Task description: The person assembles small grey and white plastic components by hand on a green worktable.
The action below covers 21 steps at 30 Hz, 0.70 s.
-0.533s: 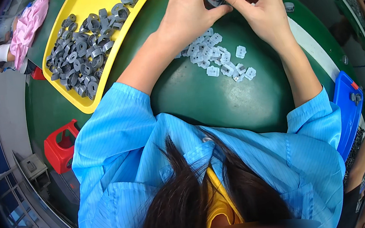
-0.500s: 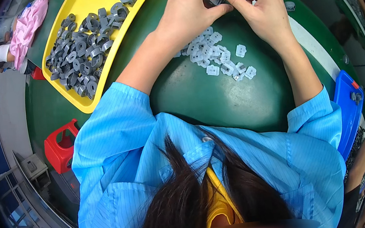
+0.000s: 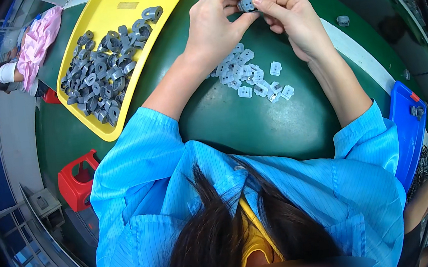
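Note:
My left hand (image 3: 215, 25) and my right hand (image 3: 296, 21) meet at the far middle of the green table (image 3: 239, 125). Between their fingertips they pinch one small grey ring-shaped part (image 3: 247, 4). Just below the hands lies a loose pile of small white clip-like pieces (image 3: 249, 74). A yellow tray (image 3: 104, 3) at the upper left holds several more grey ring parts (image 3: 104, 75). My blue sleeves and dark hair fill the lower part of the view.
A blue tray (image 3: 409, 132) sits at the right edge with a small part in it. One stray grey part (image 3: 342, 20) lies on the white strip. A red stool (image 3: 77, 180) stands at the lower left. Another person in pink (image 3: 35, 45) sits far left.
Both hands stay together on the grey part; the fingers have shifted slightly around it. Nothing else has moved.

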{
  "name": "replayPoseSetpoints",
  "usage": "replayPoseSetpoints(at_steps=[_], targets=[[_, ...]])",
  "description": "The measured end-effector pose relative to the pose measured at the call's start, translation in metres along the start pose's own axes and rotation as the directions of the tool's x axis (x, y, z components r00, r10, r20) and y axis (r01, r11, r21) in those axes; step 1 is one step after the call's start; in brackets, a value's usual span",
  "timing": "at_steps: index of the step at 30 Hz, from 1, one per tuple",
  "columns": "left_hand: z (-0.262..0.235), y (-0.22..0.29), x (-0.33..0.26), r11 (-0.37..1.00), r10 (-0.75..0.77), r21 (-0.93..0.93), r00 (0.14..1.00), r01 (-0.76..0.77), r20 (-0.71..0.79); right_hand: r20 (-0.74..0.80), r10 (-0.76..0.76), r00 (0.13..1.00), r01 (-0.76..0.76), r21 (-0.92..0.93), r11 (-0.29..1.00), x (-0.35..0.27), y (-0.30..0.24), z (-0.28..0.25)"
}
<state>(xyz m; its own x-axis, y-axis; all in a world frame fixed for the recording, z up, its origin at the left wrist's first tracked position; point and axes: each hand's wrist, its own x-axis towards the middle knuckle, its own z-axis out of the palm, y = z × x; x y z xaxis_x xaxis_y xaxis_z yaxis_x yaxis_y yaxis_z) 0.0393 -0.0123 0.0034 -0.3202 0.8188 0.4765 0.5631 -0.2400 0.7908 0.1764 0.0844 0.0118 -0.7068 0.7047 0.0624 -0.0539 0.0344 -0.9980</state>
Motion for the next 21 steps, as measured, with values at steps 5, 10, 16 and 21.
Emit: replayPoseSetpoints(at_steps=[5,10,16,21], targets=[[0.001,-0.004,-0.003,0.994,0.053,0.1,0.998,-0.048,-0.041,-0.057,-0.236,0.97,0.202,-0.351,0.914,-0.003,0.001,0.004],[0.001,0.0,0.003,0.961,0.255,0.133,0.963,-0.242,-0.089,0.053,0.121,0.991,-0.127,0.122,0.984,0.005,0.001,-0.008],[-0.007,0.007,0.003,0.893,0.401,0.219,0.916,-0.394,0.014,0.226,0.114,0.967,-0.131,0.063,0.989,0.009,0.0,-0.02],[-0.01,0.005,0.003,0.868,0.423,0.254,0.903,-0.426,0.068,0.304,0.136,0.943,-0.153,0.034,0.988,0.008,-0.01,-0.027]])
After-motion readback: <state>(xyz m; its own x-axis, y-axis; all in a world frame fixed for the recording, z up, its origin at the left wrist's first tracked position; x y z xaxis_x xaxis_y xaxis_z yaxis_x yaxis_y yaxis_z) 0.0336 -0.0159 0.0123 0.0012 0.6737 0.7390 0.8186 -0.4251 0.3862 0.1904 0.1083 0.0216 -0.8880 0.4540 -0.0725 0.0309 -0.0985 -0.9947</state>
